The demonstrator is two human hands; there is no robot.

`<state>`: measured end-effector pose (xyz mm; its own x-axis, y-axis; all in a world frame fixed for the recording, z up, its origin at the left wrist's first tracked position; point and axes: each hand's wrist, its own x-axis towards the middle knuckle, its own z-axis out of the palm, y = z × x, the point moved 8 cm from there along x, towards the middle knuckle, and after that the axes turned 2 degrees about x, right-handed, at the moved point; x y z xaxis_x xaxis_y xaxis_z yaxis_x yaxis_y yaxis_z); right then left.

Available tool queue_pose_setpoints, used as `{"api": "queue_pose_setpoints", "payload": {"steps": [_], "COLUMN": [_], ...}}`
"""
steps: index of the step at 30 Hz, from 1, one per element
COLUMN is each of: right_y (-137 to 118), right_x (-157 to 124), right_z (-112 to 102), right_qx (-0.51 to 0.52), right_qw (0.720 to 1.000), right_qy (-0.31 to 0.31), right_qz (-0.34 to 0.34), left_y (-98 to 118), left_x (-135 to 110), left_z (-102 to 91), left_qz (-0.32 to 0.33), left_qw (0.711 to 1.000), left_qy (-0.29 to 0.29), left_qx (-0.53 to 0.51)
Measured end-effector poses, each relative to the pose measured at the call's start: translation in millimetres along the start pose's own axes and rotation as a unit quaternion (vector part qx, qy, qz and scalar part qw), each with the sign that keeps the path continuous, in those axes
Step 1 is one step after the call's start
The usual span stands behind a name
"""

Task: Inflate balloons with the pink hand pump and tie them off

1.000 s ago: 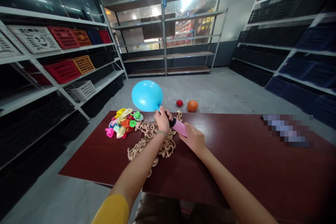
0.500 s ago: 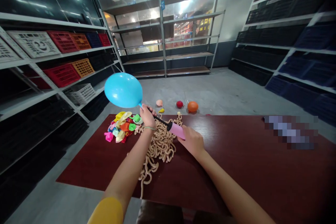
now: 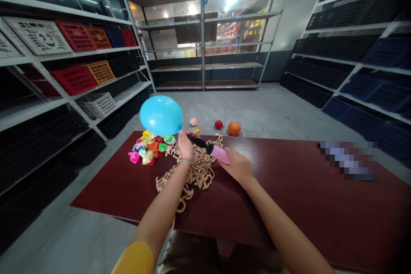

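Observation:
My left hand [image 3: 186, 146] is closed around the neck of an inflated blue balloon [image 3: 161, 115], holding it on the black nozzle of a pink hand pump [image 3: 218, 153]. The pump's pink body is gripped in my right hand [image 3: 238, 165], just above the dark red table [image 3: 289, 197]. Under both hands lies a heap of tan chain links [image 3: 192, 173]. A pile of flat, uninflated coloured balloons [image 3: 148, 150] sits on the table to the left of my left hand.
On the grey floor beyond the table lie an orange balloon [image 3: 234, 128], a small red balloon [image 3: 218, 124] and a pale pink balloon [image 3: 193, 121]. Shelving with plastic crates [image 3: 75, 79] lines the left; dark bins fill the right shelves. A blurred item [image 3: 346, 158] lies on the table's right.
My left hand first drew the balloon out to the left, stretching the pump's rod, and has now come back toward the pump, closing it partway. My right hand stayed on the pump.

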<state>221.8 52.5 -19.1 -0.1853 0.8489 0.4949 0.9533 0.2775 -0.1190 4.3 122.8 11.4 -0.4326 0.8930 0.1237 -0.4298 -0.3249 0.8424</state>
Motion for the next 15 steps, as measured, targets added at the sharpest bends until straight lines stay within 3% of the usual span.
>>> {"api": "queue_pose_setpoints", "payload": {"steps": [7,11,15], "right_y": [-8.3,-21.3,-25.9], "right_x": [0.1,-0.6,-0.5], "right_z": [-2.0,-3.1,-6.7], "right_qx": [-0.008,0.017,0.039], "right_qw": [0.998,0.993,0.992], "right_qy": [-0.026,-0.036,-0.015], "right_qz": [-0.063,-0.107,-0.119], "left_y": [27.0,24.4,17.9], "left_x": [29.3,25.6,19.0], "left_z": [-48.0,-57.2,-66.2], "left_qz": [0.024,0.006,-0.007], "left_qw": [0.993,0.986,0.978], "left_qy": [-0.012,-0.065,-0.073], "left_qx": [0.113,0.153,0.196]}}
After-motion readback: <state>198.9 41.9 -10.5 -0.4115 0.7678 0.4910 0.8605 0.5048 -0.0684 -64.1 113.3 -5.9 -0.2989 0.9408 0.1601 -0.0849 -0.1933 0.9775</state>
